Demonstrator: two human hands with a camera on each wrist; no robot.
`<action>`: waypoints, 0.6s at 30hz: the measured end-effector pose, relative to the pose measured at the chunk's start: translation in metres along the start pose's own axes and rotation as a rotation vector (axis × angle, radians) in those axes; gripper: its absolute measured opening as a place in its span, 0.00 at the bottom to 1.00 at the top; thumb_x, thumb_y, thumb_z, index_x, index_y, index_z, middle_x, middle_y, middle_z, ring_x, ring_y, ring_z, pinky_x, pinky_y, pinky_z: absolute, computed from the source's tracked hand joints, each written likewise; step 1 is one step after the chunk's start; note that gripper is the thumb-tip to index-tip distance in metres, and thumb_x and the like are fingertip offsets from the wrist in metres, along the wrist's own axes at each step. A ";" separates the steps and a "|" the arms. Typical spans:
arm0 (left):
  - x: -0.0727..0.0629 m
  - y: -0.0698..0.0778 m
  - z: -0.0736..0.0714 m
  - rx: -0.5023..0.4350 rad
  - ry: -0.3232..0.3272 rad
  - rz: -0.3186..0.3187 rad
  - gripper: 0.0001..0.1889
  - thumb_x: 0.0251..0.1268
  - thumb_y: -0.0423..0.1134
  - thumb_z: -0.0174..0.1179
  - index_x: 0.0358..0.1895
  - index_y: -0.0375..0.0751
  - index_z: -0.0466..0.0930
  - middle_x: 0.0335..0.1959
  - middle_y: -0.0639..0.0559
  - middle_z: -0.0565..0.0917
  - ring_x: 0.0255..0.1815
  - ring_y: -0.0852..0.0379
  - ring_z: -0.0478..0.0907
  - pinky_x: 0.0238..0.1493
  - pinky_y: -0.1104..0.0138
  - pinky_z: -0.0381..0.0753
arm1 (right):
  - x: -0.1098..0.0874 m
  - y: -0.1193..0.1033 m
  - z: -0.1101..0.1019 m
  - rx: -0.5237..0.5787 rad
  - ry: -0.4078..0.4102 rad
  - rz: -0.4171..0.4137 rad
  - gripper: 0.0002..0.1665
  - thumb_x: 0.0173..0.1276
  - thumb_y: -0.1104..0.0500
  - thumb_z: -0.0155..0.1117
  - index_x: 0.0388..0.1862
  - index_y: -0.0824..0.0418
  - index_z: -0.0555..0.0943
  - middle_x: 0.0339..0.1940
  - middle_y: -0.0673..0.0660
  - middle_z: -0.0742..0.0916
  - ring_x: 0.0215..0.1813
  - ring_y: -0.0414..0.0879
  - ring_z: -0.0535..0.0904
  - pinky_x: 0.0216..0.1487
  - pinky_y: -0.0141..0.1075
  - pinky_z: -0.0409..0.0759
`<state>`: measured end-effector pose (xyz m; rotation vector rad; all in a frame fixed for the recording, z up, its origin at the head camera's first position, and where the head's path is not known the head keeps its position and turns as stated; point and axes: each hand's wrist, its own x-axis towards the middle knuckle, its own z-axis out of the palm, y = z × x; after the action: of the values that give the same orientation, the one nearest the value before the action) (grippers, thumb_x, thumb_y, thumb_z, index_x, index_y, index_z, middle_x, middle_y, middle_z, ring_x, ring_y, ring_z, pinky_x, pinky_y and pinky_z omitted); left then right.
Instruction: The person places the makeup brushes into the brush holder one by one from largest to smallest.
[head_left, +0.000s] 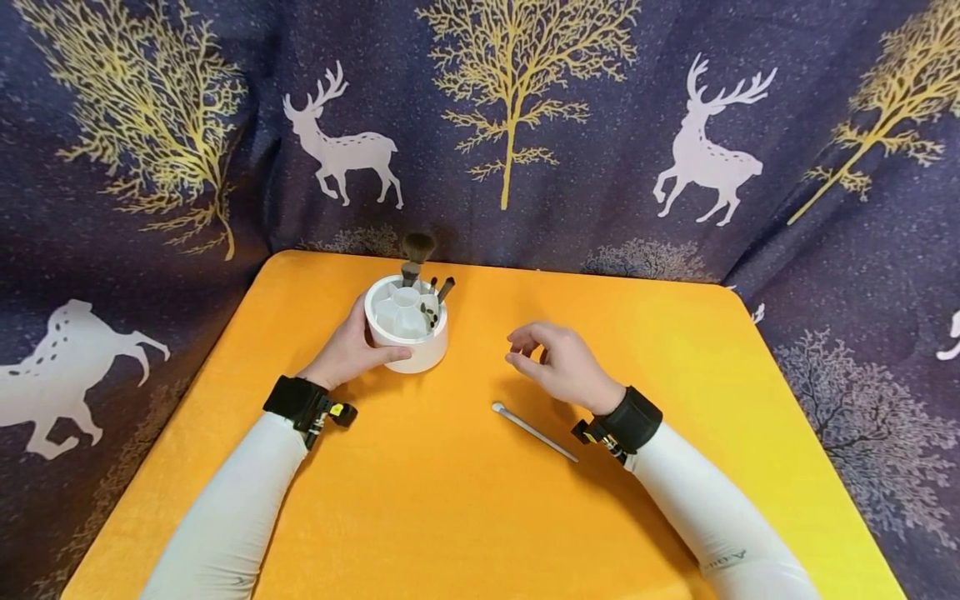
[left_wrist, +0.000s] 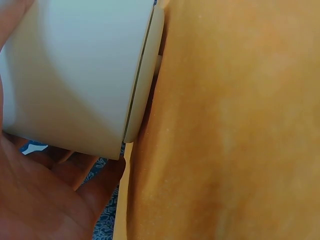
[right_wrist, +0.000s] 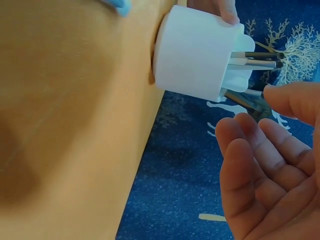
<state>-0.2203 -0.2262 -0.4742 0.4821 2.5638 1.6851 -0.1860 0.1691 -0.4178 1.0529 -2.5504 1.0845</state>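
Observation:
My left hand (head_left: 348, 348) grips a round white makeup brush holder (head_left: 423, 357) from its left side, thumb across the front. The holder has several compartments, and several brushes stand in its back and right part, among them a large fluffy makeup brush (head_left: 418, 247). To the right, my right hand (head_left: 564, 365) hovers over the table with fingers loosely bent and nothing between them. A slim makeup brush (head_left: 536, 432) with a pale head lies just below that hand. In the left wrist view the holder's wall (left_wrist: 75, 70) hides part of the fingers.
An orange cloth covers the table (head_left: 420, 500). Behind it hangs a dark blue curtain (head_left: 465, 225) printed with deer and trees, close to the table's back edge. Each wrist wears a black band (head_left: 633, 421) with a small camera.

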 end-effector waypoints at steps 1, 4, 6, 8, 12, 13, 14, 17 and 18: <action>0.000 0.000 0.000 -0.001 -0.002 0.000 0.67 0.59 0.42 0.88 0.92 0.49 0.45 0.86 0.41 0.63 0.81 0.38 0.66 0.83 0.39 0.63 | -0.002 0.000 0.000 -0.001 -0.002 0.004 0.12 0.75 0.61 0.79 0.55 0.61 0.89 0.41 0.48 0.90 0.40 0.41 0.84 0.35 0.37 0.82; 0.000 -0.001 0.000 -0.003 -0.001 -0.006 0.67 0.59 0.43 0.88 0.92 0.50 0.45 0.86 0.42 0.63 0.81 0.39 0.66 0.83 0.39 0.63 | -0.009 0.000 -0.001 -0.008 -0.009 0.014 0.13 0.75 0.61 0.79 0.55 0.61 0.90 0.41 0.48 0.90 0.40 0.41 0.84 0.35 0.36 0.82; 0.000 -0.001 0.000 -0.001 -0.002 -0.013 0.67 0.59 0.43 0.88 0.92 0.50 0.45 0.86 0.42 0.63 0.81 0.39 0.66 0.83 0.40 0.63 | -0.012 0.001 -0.002 -0.011 -0.015 0.021 0.13 0.76 0.61 0.78 0.55 0.61 0.89 0.41 0.48 0.90 0.40 0.41 0.84 0.36 0.36 0.82; 0.000 0.000 0.000 0.003 -0.004 -0.018 0.67 0.59 0.44 0.88 0.92 0.50 0.45 0.86 0.43 0.63 0.81 0.39 0.66 0.83 0.40 0.63 | -0.015 0.002 -0.003 -0.014 -0.018 0.032 0.13 0.76 0.60 0.78 0.56 0.60 0.89 0.41 0.48 0.90 0.40 0.41 0.84 0.36 0.36 0.82; 0.000 0.000 0.000 0.002 -0.008 -0.020 0.67 0.59 0.44 0.88 0.92 0.49 0.44 0.87 0.43 0.62 0.81 0.39 0.66 0.84 0.40 0.63 | -0.019 0.002 -0.005 -0.015 -0.016 0.052 0.13 0.76 0.60 0.78 0.56 0.59 0.89 0.41 0.47 0.90 0.41 0.40 0.83 0.37 0.37 0.82; 0.000 0.000 0.000 0.002 -0.008 -0.020 0.67 0.59 0.44 0.88 0.92 0.49 0.44 0.87 0.43 0.62 0.81 0.39 0.66 0.84 0.40 0.63 | -0.020 0.003 -0.005 -0.019 -0.016 0.054 0.13 0.76 0.60 0.78 0.56 0.59 0.89 0.41 0.46 0.90 0.41 0.40 0.83 0.37 0.37 0.83; 0.000 0.000 0.000 0.002 -0.009 -0.019 0.67 0.59 0.44 0.88 0.92 0.49 0.44 0.87 0.42 0.62 0.81 0.39 0.66 0.84 0.40 0.63 | -0.021 0.003 -0.006 -0.023 -0.016 0.055 0.13 0.75 0.59 0.79 0.56 0.58 0.89 0.41 0.46 0.90 0.41 0.40 0.83 0.36 0.37 0.83; -0.001 0.001 0.000 0.011 -0.008 -0.016 0.67 0.59 0.44 0.88 0.92 0.49 0.44 0.87 0.42 0.62 0.81 0.38 0.66 0.84 0.40 0.63 | -0.024 0.004 -0.006 -0.031 -0.023 0.051 0.13 0.75 0.59 0.79 0.56 0.59 0.89 0.41 0.46 0.90 0.41 0.40 0.84 0.36 0.40 0.84; -0.001 0.001 0.000 0.015 -0.008 -0.013 0.67 0.59 0.44 0.88 0.92 0.49 0.44 0.87 0.42 0.62 0.81 0.38 0.66 0.84 0.40 0.63 | -0.026 0.004 -0.006 -0.036 -0.027 0.052 0.13 0.76 0.59 0.79 0.56 0.59 0.89 0.42 0.46 0.90 0.41 0.40 0.84 0.36 0.40 0.84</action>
<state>-0.2193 -0.2260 -0.4731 0.4705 2.5698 1.6581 -0.1703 0.1890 -0.4260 1.0040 -2.6219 1.0400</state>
